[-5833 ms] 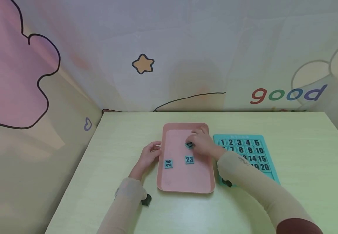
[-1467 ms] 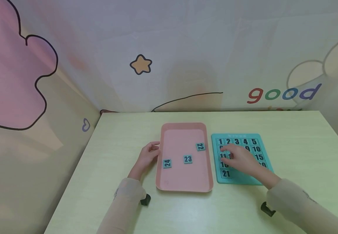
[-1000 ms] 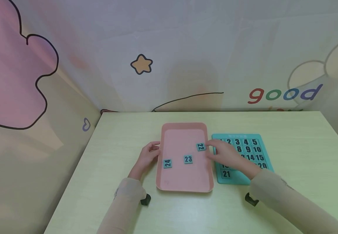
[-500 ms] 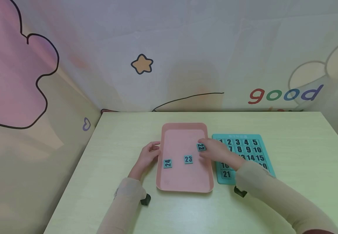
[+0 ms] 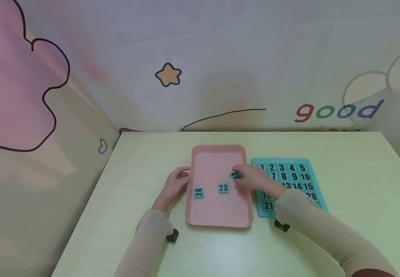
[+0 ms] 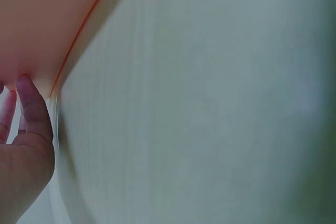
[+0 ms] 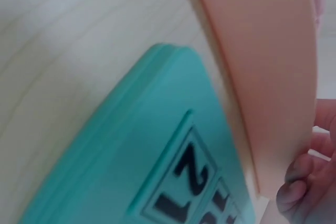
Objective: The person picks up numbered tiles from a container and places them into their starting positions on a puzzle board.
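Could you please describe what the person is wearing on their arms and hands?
Both arms wear long, pale beige sleeves; the right sleeve turns dark maroon near the upper arm. A small black device sits at each wrist. The left hand and right hand are bare, without gloves.

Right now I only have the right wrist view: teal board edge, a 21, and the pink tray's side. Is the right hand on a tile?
Observer: Yes. In the head view the right hand pinches the 22 tile, tilted, over the pink tray.
Operator: What else lies in the tray?
Observer: Two tiles lie flat there: the 24 tile and the 23 tile.
Operator: And the left hand?
Observer: The left hand rests against the tray's left rim, holding no tile.
Operator: Is the slot beside 21 free?
Observer: On the teal board the right forearm hides it; I cannot tell.
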`<state>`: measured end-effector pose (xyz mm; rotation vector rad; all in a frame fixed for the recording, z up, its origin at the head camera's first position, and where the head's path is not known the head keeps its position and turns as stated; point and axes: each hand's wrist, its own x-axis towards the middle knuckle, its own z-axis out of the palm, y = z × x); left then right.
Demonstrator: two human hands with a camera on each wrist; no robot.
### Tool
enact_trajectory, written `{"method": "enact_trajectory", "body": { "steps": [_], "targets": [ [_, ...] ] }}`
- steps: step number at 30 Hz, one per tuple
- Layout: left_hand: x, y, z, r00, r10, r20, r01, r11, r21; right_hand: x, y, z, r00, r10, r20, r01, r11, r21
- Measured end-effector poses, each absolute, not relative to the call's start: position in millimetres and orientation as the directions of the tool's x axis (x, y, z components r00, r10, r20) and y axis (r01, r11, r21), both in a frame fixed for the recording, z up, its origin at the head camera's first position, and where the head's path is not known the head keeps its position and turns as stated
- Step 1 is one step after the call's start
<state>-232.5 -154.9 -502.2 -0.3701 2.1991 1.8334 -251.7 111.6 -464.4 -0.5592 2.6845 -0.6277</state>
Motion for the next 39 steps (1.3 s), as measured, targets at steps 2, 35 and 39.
{"method": "enact_trajectory", "body": {
  "steps": [2, 35, 39],
  "targets": [
    [-232.8, -155.1, -502.7, -0.935, -0.032, -0.354, -0.354, 0.174, 0.919, -251.2, 113.9, -464.9, -0.86, -0.467, -0.206, -0.319, 0.807, -0.496],
    [-234.3, -154.3, -505.2, -0.935, -0.041, -0.352, -0.353, 0.172, 0.92, -237.3, 102.6, -475.1, -0.939, -0.315, -0.137, -0.248, 0.899, -0.362],
    [-234.3, -154.5, -505.2, -0.935, -0.04, -0.352, -0.353, 0.187, 0.917, -236.9, 105.1, -474.4, -0.935, -0.336, -0.117, -0.266, 0.878, -0.397]
  ]
}}
